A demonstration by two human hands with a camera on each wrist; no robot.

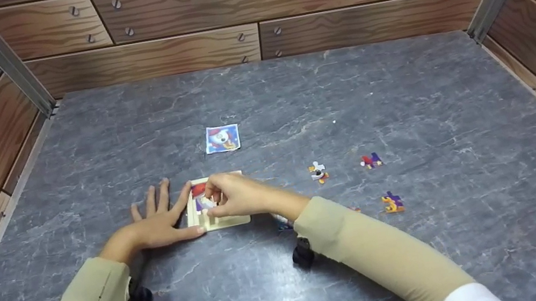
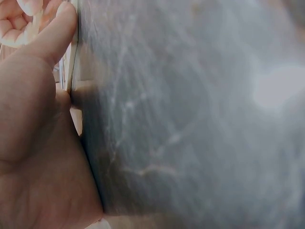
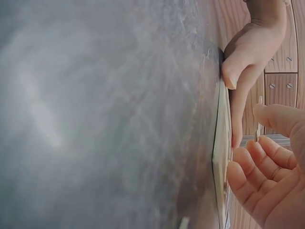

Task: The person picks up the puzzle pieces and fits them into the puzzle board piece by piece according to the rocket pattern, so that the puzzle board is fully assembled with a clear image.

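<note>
A cream puzzle tray (image 1: 228,222) lies on the table, with a red puzzle piece (image 1: 198,190) in its upper left part. My left hand (image 1: 158,227) is spread flat on the table left of it, thumb and forefinger touching the tray's left side. Over the tray, my right hand (image 1: 240,196) pinches a white and purple puzzle piece (image 1: 207,202) between thumb and fingers. Edge-on in the right wrist view, that held piece (image 3: 259,121) looks like a thin strip above the tray. The right hand hides much of the tray's middle and right.
Loose puzzle pieces lie to the right: a white and orange one (image 1: 318,172), a red and purple one (image 1: 371,160), a yellow and purple one (image 1: 392,202). Another piece (image 1: 283,222) is partly under the right forearm. Behind the tray lies a picture card (image 1: 222,139).
</note>
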